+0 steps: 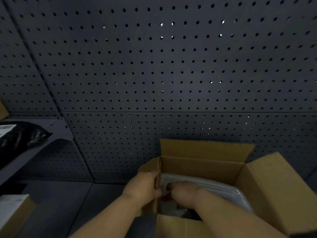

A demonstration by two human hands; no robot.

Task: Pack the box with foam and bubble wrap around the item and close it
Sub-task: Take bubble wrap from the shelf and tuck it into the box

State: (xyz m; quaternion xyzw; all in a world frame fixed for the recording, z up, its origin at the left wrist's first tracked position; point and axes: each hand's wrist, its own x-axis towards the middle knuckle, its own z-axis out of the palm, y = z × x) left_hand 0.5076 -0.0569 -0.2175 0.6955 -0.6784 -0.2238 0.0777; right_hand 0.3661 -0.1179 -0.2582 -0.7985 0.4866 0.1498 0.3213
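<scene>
An open brown cardboard box [202, 166] stands at the lower right with its flaps up. White foam sheeting [221, 188] lies inside along the far and right sides. My left hand [142, 188] grips the box's left wall, thumb inside and fingers outside. My right hand [184, 194] reaches down inside the box near the left wall, fingers curled on the packing material there. Something dark [188, 214] sits low in the box under my right wrist; I cannot make out what it is.
A dark grey pegboard wall [154, 74] rises right behind the box. At the left a shelf [34, 152] holds a black plastic bag [20, 136]. A cardboard carton with a white label [12, 213] sits at the lower left on the dark bench [68, 203].
</scene>
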